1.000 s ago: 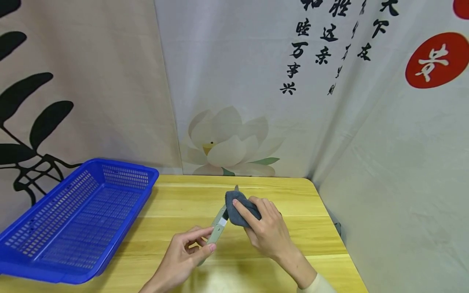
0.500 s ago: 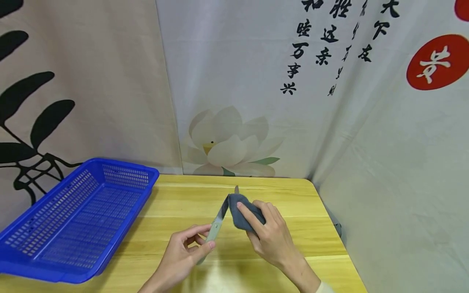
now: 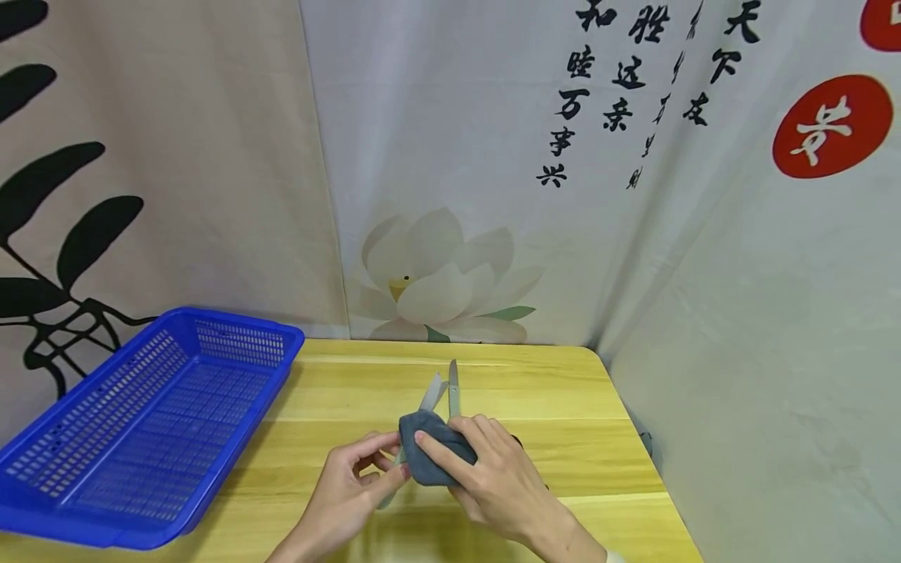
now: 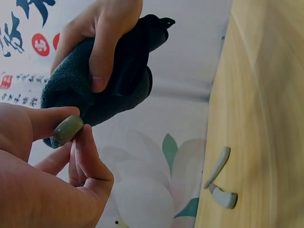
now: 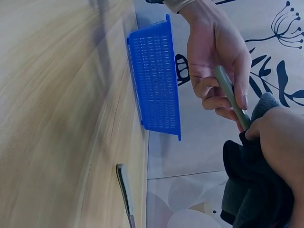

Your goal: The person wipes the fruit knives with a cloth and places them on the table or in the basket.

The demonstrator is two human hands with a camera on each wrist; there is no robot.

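Note:
My left hand (image 3: 355, 477) pinches the pale green handle (image 5: 230, 92) of a knife between thumb and fingers. In the left wrist view its rounded handle end (image 4: 69, 129) faces the camera. My right hand (image 3: 496, 473) grips a folded dark grey-blue cloth (image 3: 429, 461) around the knife, right beside the left fingertips. Past the cloth's far side the metal blade (image 3: 432, 393) sticks out; the stretch inside the cloth is hidden. Behind, another green-handled knife (image 3: 454, 389) lies on the table. The left wrist view shows two green-handled pieces lying there in a V, including the upper handle (image 4: 219, 164).
A blue slotted plastic basket (image 3: 183, 422) stands on the left of the yellow wood-grain table (image 3: 549, 383). Behind the table hangs a pale printed cloth (image 3: 450, 156) with lettering and a flower; it continues along the right side.
My right hand has drawn the cloth down and left along the knife, close to my left hand. The blade's far end now shows beyond the cloth. My left hand stays in place.

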